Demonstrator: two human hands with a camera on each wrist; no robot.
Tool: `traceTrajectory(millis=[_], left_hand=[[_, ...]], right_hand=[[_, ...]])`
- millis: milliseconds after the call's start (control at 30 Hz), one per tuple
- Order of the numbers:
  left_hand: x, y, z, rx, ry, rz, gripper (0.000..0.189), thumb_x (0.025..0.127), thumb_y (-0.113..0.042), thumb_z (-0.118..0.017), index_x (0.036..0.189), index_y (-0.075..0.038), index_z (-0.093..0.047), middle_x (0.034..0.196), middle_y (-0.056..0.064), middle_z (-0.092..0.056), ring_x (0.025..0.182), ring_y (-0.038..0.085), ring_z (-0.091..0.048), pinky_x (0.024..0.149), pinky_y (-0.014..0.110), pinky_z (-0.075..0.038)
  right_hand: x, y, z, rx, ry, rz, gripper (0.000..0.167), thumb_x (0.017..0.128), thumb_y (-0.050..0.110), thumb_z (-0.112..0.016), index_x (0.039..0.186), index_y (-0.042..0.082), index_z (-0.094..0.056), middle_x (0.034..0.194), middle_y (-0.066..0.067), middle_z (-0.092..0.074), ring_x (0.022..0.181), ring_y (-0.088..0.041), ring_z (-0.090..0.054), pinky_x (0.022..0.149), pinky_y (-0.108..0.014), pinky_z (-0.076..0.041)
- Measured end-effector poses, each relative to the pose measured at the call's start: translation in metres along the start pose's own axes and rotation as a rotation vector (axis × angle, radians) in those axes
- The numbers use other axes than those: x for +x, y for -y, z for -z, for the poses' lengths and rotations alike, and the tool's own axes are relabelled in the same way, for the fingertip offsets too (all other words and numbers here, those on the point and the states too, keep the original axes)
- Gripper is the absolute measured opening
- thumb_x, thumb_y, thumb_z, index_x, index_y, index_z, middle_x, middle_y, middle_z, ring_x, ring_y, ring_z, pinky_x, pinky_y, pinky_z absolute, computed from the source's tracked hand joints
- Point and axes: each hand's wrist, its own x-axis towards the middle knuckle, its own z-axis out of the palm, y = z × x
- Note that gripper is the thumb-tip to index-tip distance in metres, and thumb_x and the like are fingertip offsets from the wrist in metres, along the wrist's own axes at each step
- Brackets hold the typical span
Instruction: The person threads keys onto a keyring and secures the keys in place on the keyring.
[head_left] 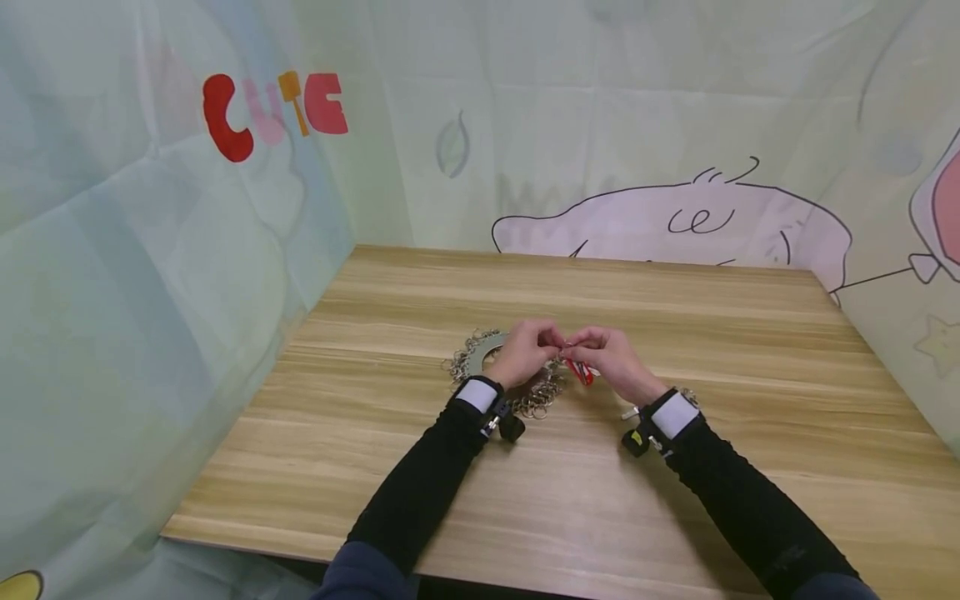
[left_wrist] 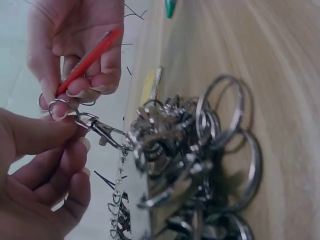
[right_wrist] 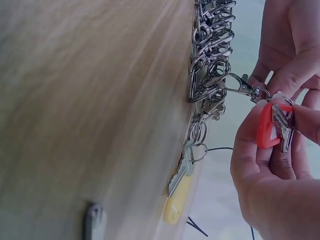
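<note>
Inspected at the desk (head_left: 300, 467): a person works with both hands, which meet fingertip to fingertip above the wooden top. The left hand (head_left: 522, 354) pinches the swivel end of a metal clasp (left_wrist: 102, 134) between thumb and fingers. The right hand (head_left: 611, 360) holds a red key tag (right_wrist: 265, 127), with a silver key (right_wrist: 283, 127) lying against the tag's face; its fingers are curled about the tag. A small wire ring (left_wrist: 62, 107) sits between the fingertips of the two hands, next to the clasp end; whether the ring is joined to the clasp cannot be told. The clasp leads back to a flat grey metal ring (head_left: 475, 358) on the desk, beneath and beside the left hand, its edge crowded with further clasps and loops. Near the clasps, a second key (right_wrist: 182, 167) lies beside a yellow key tag (right_wrist: 173, 207) on the desk. A green object (left_wrist: 170, 7) shows at the upper edge of the left wrist view, cut off by the frame. A dark-edged object (right_wrist: 93, 220) on the desk is too blurred to identify. Black sleeves cover both forearms, and a wrist strap (head_left: 478, 395) is worn on each. Behind the desk hangs a printed cloth (head_left: 420, 67).
</note>
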Motion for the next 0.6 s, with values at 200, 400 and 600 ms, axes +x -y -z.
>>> traceTrajectory(millis=[200,400,600], left_hand=[[-0.0002,-0.0002,0.0006,-0.008,0.017,0.007,0.009,0.086,0.002,-0.063,0.089,-0.005,-0.067,0.083,0.009,-0.069,0.076,0.017,-0.062,0.067,0.019,-0.046],[0.0009,0.0032,-0.0002,-0.008,0.024,-0.03,0.011,0.087,0.002,-0.062,0.092,-0.007,-0.066,0.089,0.006,-0.07,0.081,0.013,-0.063,0.075,0.021,-0.05],[0.001,0.0041,-0.0009,-0.04,0.0,-0.043,0.01,0.087,0.004,-0.061,0.091,-0.005,-0.065,0.086,0.009,-0.069,0.078,0.016,-0.063,0.071,0.02,-0.049]], right_hand=[[-0.0007,-0.0003,-0.0011,-0.027,-0.004,0.014,0.028,0.088,0.006,-0.065,0.111,-0.01,-0.059,0.088,0.007,-0.075,0.085,-0.008,-0.068,0.08,-0.02,-0.052],[-0.0008,-0.0001,-0.0011,0.003,-0.002,-0.01,0.024,0.088,0.007,-0.063,0.109,-0.006,-0.06,0.083,0.01,-0.073,0.081,-0.006,-0.066,0.077,-0.02,-0.051],[-0.0003,-0.0002,0.0,0.014,0.006,0.009,0.022,0.089,0.006,-0.063,0.107,-0.005,-0.061,0.085,0.009,-0.073,0.087,-0.011,-0.068,0.079,-0.021,-0.051]])
